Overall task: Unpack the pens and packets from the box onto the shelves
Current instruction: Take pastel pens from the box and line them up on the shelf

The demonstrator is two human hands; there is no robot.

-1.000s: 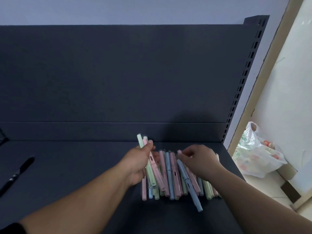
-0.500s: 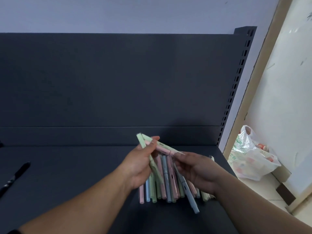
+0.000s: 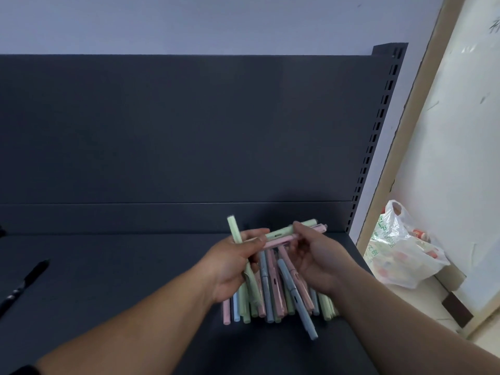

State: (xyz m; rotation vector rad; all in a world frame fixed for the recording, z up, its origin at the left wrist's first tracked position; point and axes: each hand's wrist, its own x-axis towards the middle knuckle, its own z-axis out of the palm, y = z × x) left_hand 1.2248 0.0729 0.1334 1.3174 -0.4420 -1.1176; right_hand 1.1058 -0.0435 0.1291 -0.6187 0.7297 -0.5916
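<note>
A pile of several pastel pens (image 3: 273,299), pink, green, blue and grey, lies on the dark shelf (image 3: 121,288) near its right end. My left hand (image 3: 232,263) grips a light green pen (image 3: 234,231) that sticks up past my thumb. My right hand (image 3: 316,261) holds a green pen and a pink pen (image 3: 281,237) crosswise above the pile; my left fingers touch their left ends. A grey-blue pen (image 3: 297,301) lies askew on top of the pile, pointing toward me.
A black pen (image 3: 25,282) lies on the shelf at the far left. The shelf's dark back panel (image 3: 189,131) rises behind, with a slotted upright (image 3: 378,131) at the right. A white plastic bag (image 3: 400,253) sits on the floor right of the shelf.
The green and pink pens have swung from upright in my left hand to crosswise, and my right hand has taken hold of them. The pile stays put.
</note>
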